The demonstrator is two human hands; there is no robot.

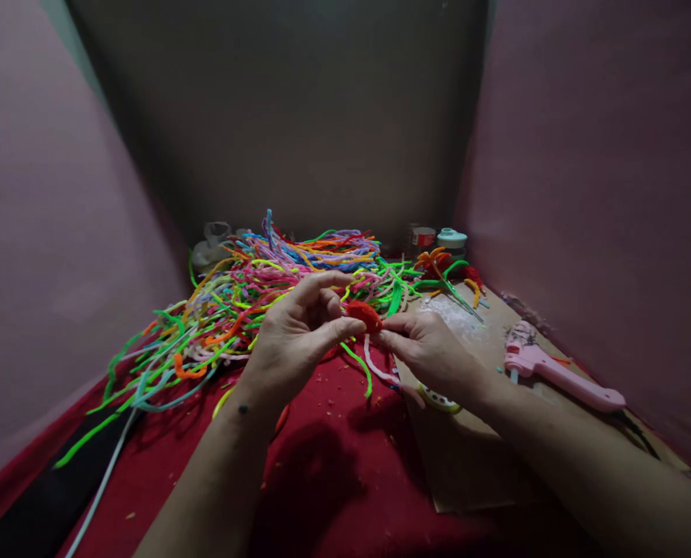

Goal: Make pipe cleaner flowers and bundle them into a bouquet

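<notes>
Both hands meet over a red cloth [334, 473] and hold a small red pipe-cleaner piece [364, 315] between them. My left hand [296, 337] pinches its left side with thumb and fingers. Its right end is gripped by the closed fingers of my right hand [424, 349]. A green pipe cleaner [360, 364] and a pink one [374, 366] hang just below the hands. Behind them lies a big heap of pipe cleaners [252, 298] in many colours.
A pink glue gun [560, 376] lies on a brown board [467, 457] at the right. Finished orange and red pipe-cleaner flowers [441, 267] lie at the back right, near small jars [451, 239]. A white object [211, 244] stands at the back left. Walls close in on three sides.
</notes>
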